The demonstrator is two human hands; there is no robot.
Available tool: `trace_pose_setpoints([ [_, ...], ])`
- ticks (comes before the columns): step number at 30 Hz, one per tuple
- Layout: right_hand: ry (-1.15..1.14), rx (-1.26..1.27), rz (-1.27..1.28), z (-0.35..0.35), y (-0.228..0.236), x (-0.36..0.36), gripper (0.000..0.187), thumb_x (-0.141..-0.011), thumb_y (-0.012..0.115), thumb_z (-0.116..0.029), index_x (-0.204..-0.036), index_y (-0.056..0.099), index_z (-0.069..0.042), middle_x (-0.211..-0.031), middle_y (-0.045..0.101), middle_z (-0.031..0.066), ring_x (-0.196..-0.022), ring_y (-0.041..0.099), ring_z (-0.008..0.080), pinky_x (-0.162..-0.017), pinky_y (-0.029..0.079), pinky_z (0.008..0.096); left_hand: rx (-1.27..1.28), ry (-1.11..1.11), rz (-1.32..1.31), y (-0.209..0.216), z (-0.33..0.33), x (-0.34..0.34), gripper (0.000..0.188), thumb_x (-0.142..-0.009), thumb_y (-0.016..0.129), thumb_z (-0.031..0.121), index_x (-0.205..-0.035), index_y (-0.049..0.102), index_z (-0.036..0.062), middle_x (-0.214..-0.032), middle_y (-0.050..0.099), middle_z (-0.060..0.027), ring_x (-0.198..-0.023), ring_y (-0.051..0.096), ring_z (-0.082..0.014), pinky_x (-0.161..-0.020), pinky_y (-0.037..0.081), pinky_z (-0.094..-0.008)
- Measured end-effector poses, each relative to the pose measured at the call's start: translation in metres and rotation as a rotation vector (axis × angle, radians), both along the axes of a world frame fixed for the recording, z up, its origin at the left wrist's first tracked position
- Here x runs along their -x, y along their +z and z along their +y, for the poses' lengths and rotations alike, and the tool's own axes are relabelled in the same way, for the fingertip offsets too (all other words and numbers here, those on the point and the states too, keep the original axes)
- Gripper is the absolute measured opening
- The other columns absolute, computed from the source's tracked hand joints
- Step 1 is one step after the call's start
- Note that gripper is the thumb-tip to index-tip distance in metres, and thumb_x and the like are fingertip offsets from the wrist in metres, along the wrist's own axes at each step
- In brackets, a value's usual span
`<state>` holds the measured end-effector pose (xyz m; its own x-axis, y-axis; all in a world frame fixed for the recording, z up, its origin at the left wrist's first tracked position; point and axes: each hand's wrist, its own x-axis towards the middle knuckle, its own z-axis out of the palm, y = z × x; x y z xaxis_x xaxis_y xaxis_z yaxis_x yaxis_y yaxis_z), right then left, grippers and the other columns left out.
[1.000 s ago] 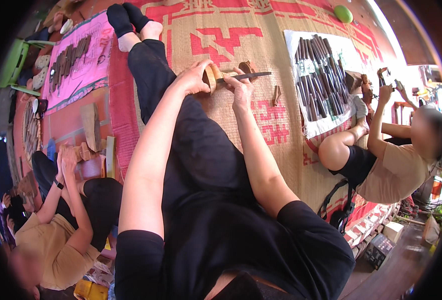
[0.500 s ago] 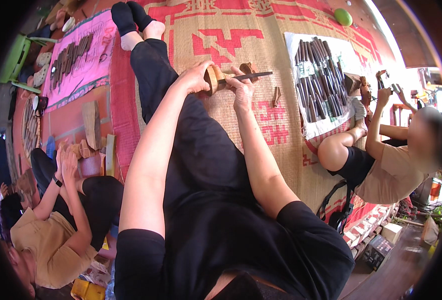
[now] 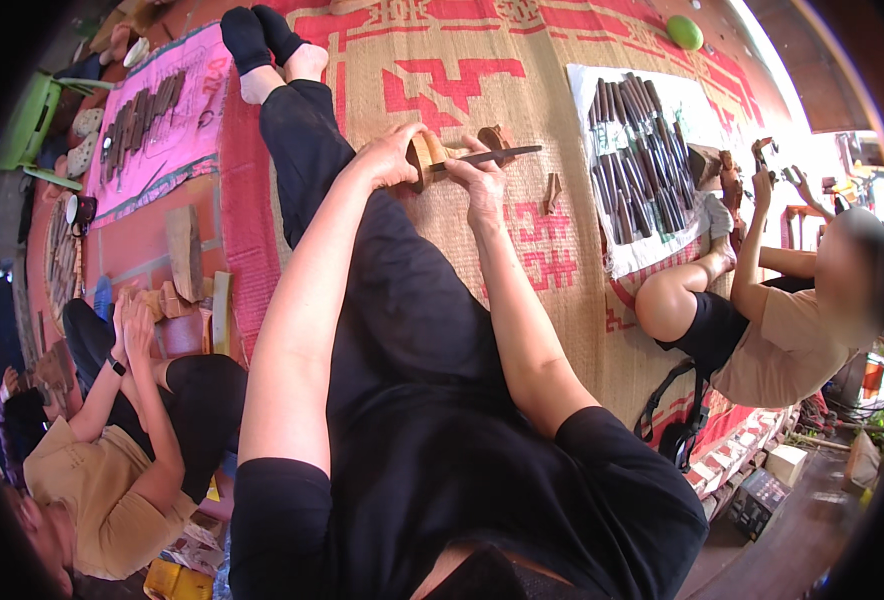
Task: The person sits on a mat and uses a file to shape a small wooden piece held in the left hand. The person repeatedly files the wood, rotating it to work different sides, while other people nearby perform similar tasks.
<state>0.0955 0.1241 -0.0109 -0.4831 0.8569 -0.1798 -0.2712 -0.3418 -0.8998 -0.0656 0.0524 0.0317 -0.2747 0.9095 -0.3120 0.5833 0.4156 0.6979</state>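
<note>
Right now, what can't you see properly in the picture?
All in the head view:
- Wooden piece: its left side is hidden by the left hand.
- Dark slim tool: too small to tell whether it touches the wood; the right hand grips it.
- Tool tips on the white cloth: too small.
- Person at left: head partly cut off by the dark rim.

To my left, the pink sheet [image 3: 184, 128] bears large red characters [image 3: 214, 73] near its right edge, turned sideways to me. To my right, the white sheet [image 3: 634, 258] shows green print in patches between the dark tools [image 3: 662, 185] covering it, too broken up for me to read. Down at my lower right, a dark box [image 3: 757, 502] carries pale marks, too small to make out.
</note>
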Motion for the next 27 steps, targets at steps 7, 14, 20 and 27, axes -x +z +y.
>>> trace_pose_setpoints([
  [7,-0.015,0.073,-0.016,0.008,-0.011,-0.002,0.05,-0.068,0.072,0.0,-0.115,0.055,0.002,-0.086,0.062,0.003,-0.07,0.058,0.0122,-0.067,0.048,0.0255,-0.022,0.005,0.008,-0.006,0.002,0.0,0.083,-0.055,0.068,0.003,-0.132,0.04,0.0125,-0.128,0.048,-0.0132,-0.117,0.049,-0.028,-0.097,0.042,-0.0324],
  [14,0.01,-0.087,-0.014,-0.002,-0.001,0.0,0.052,-0.068,0.073,0.0,-0.116,0.054,0.001,-0.085,0.061,0.0027,-0.07,0.057,0.0107,-0.068,0.047,0.0244,-0.064,0.008,0.028,-0.001,-0.002,0.001,0.082,-0.056,0.068,0.003,-0.133,0.04,0.0114,-0.13,0.047,-0.0137,-0.119,0.048,-0.029,-0.1,0.039,-0.0318],
  [20,-0.03,0.088,0.007,0.002,0.0,-0.003,0.047,-0.068,0.071,0.002,-0.112,0.056,0.002,-0.085,0.062,0.0031,-0.073,0.059,0.0115,-0.068,0.047,0.0241,-0.004,-0.014,0.058,-0.002,0.002,-0.001,0.083,-0.056,0.067,0.003,-0.134,0.039,0.014,-0.13,0.047,-0.0144,-0.119,0.048,-0.0294,-0.097,0.041,-0.0329],
  [27,-0.041,0.018,-0.019,0.006,-0.005,-0.002,0.047,-0.069,0.072,0.001,-0.112,0.056,0.002,-0.087,0.063,0.0039,-0.074,0.06,0.0119,-0.067,0.047,0.0236,-0.024,0.003,0.008,-0.001,0.001,0.001,0.084,-0.057,0.066,0.003,-0.135,0.038,0.013,-0.131,0.047,-0.0142,-0.12,0.047,-0.0285,-0.098,0.04,-0.032],
])
